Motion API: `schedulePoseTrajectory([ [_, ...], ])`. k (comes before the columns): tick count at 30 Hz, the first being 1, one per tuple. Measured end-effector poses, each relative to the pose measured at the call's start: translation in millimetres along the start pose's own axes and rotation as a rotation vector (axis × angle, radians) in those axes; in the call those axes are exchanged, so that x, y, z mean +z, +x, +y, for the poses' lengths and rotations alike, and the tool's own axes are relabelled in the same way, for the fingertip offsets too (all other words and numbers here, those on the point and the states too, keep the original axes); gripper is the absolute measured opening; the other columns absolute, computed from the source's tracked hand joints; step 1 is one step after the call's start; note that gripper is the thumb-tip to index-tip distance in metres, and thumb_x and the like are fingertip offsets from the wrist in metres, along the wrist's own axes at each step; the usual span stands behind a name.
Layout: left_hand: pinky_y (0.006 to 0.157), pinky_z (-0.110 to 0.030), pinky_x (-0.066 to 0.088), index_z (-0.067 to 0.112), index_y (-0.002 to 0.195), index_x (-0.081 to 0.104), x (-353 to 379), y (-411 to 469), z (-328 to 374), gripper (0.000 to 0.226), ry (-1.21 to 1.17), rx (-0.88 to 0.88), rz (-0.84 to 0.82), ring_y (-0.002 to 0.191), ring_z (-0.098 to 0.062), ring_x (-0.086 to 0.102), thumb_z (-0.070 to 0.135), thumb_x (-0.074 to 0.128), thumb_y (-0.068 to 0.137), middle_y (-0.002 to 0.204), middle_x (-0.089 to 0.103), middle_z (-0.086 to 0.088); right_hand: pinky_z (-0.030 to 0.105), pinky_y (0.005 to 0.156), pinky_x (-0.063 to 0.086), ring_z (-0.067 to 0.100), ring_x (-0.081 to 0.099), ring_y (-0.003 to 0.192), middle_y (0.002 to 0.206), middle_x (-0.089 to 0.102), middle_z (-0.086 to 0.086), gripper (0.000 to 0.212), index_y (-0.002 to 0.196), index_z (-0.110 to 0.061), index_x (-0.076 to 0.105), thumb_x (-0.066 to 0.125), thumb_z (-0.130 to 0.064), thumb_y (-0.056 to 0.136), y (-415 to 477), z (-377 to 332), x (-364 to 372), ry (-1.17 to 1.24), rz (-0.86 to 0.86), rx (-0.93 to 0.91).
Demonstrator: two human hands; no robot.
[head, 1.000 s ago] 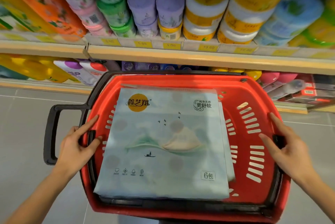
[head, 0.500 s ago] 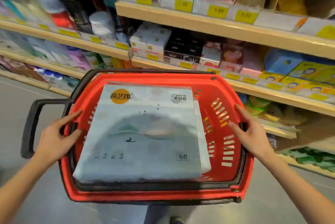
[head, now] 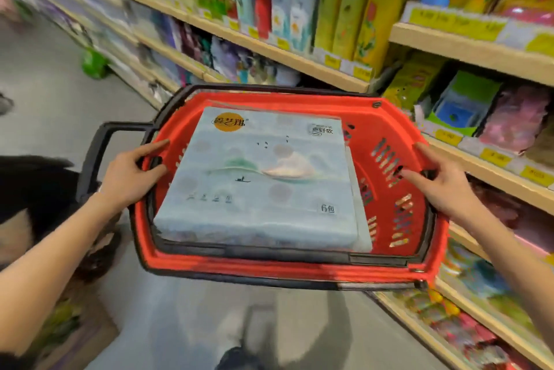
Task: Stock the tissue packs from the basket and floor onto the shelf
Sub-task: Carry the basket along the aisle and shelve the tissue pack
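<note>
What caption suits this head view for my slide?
Left hand and right hand hold a red basket with a tissue pack beside stocked shelves.

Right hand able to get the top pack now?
Likely not yet: nothing covers the pack, but right hand and left hand both carry the basket; set it down first.

The single head-worn camera looked forward and steeply down from close above the red basket [head: 287, 269], with shelving [head: 467, 51] along its right and aisle floor [head: 60, 99] left.

Tall bottles [head: 302, 9], price tags [head: 332, 62], perhaps green bag [head: 94, 63]
</note>
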State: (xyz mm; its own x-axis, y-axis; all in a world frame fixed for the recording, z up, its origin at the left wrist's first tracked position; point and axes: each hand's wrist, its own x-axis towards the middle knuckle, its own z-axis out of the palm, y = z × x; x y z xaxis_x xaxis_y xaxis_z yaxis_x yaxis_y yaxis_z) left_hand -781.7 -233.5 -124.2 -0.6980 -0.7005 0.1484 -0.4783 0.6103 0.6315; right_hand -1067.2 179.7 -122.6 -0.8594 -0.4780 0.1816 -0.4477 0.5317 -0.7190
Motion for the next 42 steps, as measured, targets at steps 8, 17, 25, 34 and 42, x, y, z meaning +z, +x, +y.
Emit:
schedulePoseTrajectory([
  [8, 0.089, -0.025, 0.045, 0.043, 0.107, 0.057, -114, 58, -75, 0.047, -0.110, -0.050, 0.096, 0.101, -0.016, 0.060, 0.023, 0.070, 0.067, 0.109, 0.063, -0.001, 0.005, 0.075, 0.038, -0.001, 0.055, 0.096, 0.127, 0.055, 0.009, 0.068, 0.134, -0.007, 0.042, 0.072, -0.022, 0.075, 96, -119, 103, 0.159, -0.130, -0.075],
  [17, 0.099, -0.044, 0.044, 0.041, 0.112, 0.063, -184, 115, -162, 0.052, -0.181, -0.205, 0.234, 0.105, -0.018, 0.062, 0.036, 0.076, 0.062, 0.113, 0.067, -0.003, 0.000, 0.066, 0.044, -0.008, 0.056, 0.078, 0.111, 0.057, 0.002, 0.067, 0.132, -0.009, 0.044, 0.072, -0.020, 0.072, 191, -217, 213, 0.342, -0.188, -0.137],
  [25, 0.084, -0.014, 0.038, 0.042, 0.106, 0.055, -194, 209, -200, 0.049, -0.126, -0.232, 0.354, 0.103, -0.012, 0.052, 0.006, 0.071, 0.076, 0.112, 0.056, 0.002, 0.012, 0.074, 0.042, 0.010, 0.057, 0.093, 0.114, 0.057, 0.000, 0.064, 0.130, -0.012, 0.046, 0.074, -0.022, 0.074, 322, -259, 319, 0.360, -0.258, -0.180],
  [34, 0.102, -0.039, 0.040, 0.050, 0.112, 0.053, -193, 334, -255, 0.064, -0.247, -0.467, 0.540, 0.109, -0.018, 0.058, 0.004, 0.075, 0.072, 0.124, 0.058, 0.000, 0.000, 0.063, 0.043, -0.012, 0.056, 0.075, 0.102, 0.059, -0.005, 0.052, 0.124, -0.012, 0.050, 0.071, -0.013, 0.077, 503, -314, 442, 0.430, -0.424, -0.243],
  [42, 0.107, -0.037, 0.035, 0.018, 0.138, 0.041, -223, 434, -317, 0.075, -0.161, -0.551, 0.612, 0.117, -0.017, 0.052, 0.004, 0.075, 0.072, 0.128, 0.054, -0.003, -0.003, 0.064, 0.041, -0.014, 0.056, 0.069, 0.110, 0.059, 0.005, 0.048, 0.124, -0.009, 0.051, 0.067, -0.005, 0.079, 626, -382, 552, 0.390, -0.504, -0.344],
])
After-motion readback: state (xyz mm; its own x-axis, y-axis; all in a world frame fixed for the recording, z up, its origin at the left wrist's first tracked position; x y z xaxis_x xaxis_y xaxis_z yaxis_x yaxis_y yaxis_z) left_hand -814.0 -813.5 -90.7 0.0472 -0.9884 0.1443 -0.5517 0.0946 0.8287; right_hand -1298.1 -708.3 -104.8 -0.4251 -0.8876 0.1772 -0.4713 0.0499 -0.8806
